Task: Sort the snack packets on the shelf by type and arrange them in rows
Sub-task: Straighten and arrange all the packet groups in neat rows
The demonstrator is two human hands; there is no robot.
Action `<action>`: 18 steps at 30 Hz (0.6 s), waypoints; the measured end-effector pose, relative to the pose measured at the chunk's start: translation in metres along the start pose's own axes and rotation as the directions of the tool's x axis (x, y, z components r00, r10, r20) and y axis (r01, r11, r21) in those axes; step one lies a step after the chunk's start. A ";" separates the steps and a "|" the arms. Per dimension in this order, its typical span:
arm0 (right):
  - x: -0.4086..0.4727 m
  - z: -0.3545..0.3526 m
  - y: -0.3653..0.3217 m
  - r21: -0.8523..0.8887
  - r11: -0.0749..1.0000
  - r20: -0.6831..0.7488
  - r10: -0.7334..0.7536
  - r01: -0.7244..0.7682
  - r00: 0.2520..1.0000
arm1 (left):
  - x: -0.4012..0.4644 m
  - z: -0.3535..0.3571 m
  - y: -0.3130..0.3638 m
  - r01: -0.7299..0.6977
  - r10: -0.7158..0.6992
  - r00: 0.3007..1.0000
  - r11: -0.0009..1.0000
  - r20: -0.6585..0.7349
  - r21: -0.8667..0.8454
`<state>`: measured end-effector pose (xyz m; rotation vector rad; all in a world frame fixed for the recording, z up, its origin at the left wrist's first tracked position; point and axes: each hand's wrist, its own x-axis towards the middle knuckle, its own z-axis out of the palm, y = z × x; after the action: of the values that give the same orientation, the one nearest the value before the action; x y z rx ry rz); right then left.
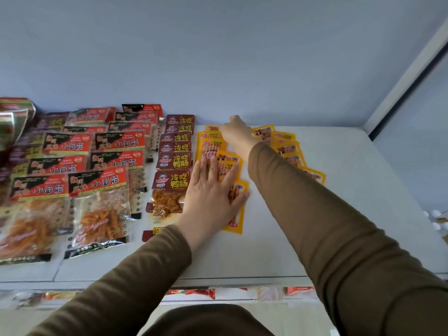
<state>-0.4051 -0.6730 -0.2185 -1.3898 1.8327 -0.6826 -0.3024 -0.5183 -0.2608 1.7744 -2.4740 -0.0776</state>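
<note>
Small yellow plastic snack packets (236, 207) are lying in two overlapping rows on the right half of the white shelf (339, 214), each row running from the front toward the pale blue back wall (218, 57). The left hand (213, 190) is resting flat on the nearer packets of the left yellow row, fingers straight and spread, palm down, pressing rather than gripping. The right hand (236, 129) is reaching far back to the top of that same row, near the wall; its fingers are hidden behind the back of the hand, so whether they are pinching a packet cannot be told. The second yellow row (291, 151) is lying just to the right of the right forearm, partly covered by the brown sleeve (327, 226).

Just left of the yellow rows, dark red packets with yellow lettering (175, 161) are lying in one overlapping row. Further left, larger clear packets with red and black header cards (97, 183) are sitting in several rows, showing orange strips inside. At the far left edge, crumpled shiny packets (14, 117) are piling up. Below the shelf's front lip, more red packets (198, 293) are showing on a lower level.
</note>
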 end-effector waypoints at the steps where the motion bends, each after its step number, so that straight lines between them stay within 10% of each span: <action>1: 0.002 0.003 -0.005 -0.016 1.000 0.004 0.004 -0.004 1.000 | 0.000 0.001 0.000 0.000 0.000 1.000 1.000 0.002 -0.008; 18: 0.026 0.014 -0.009 -0.530 0.787 0.185 -0.255 0.315 0.949 | 0.001 0.001 0.002 -0.002 0.003 1.000 1.000 0.022 -0.010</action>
<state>-0.3922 -0.6999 -0.2261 -2.0751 1.8287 -0.2003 -0.3042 -0.5188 -0.2612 1.7759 -2.4865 -0.1101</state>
